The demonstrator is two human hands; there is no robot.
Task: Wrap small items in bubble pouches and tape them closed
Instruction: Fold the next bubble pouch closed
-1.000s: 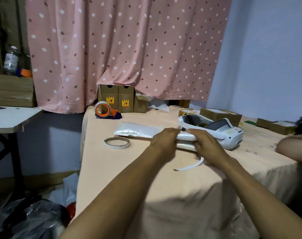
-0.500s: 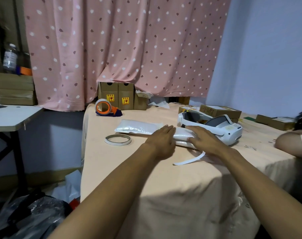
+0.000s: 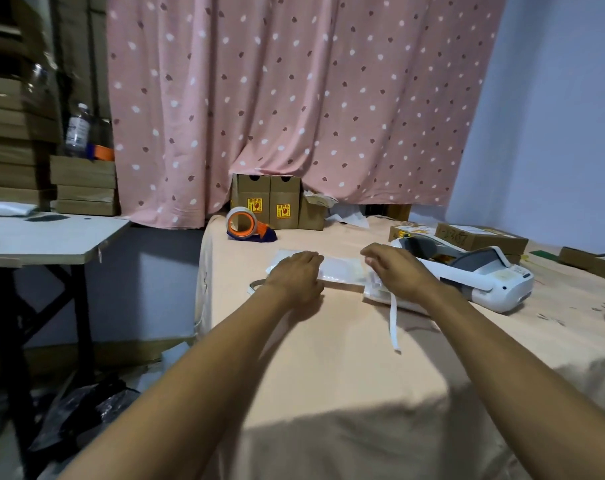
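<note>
A flat stack of clear bubble pouches (image 3: 342, 268) lies on the peach-covered table (image 3: 328, 358). My left hand (image 3: 296, 275) lies on the stack's left end, fingers curled over it. My right hand (image 3: 394, 271) grips a folded, filled bubble pouch (image 3: 375, 292) at the stack's right end. A white strip (image 3: 394, 323) trails from that pouch toward me. An orange tape dispenser (image 3: 242, 225) sits at the table's far left. A loose tape ring (image 3: 254, 286) peeks out from behind my left wrist.
A white headset (image 3: 484, 275) lies just right of my right hand. Cardboard boxes (image 3: 270, 202) stand at the back under the pink curtain, and more boxes (image 3: 481, 237) lie at the far right. A side table (image 3: 52, 237) stands to the left, with black bags (image 3: 79, 410) on the floor.
My left hand slid left along the pouch stack, away from my right hand. The white strip swung round and now points toward me. The camera view shifted left.
</note>
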